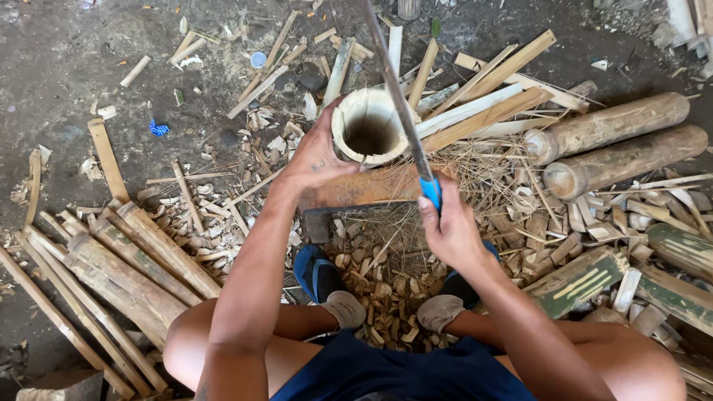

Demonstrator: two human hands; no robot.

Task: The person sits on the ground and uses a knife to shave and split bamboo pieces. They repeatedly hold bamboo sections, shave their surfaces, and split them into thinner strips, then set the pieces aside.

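While gripped: hollow bamboo tube [369,134], rough-rimmed.

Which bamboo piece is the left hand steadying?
Start at the two round logs lying on the right. Left of them, among split strips, one bamboo tube stands on end, the left hand gripping its side. It alone shows an open, hollow mouth facing up.

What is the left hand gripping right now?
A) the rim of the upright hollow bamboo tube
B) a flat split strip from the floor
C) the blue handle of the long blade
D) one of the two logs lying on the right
A: the left hand clasps the side of the bamboo tube at its open rim, while the right hand holds the blade's blue handle.
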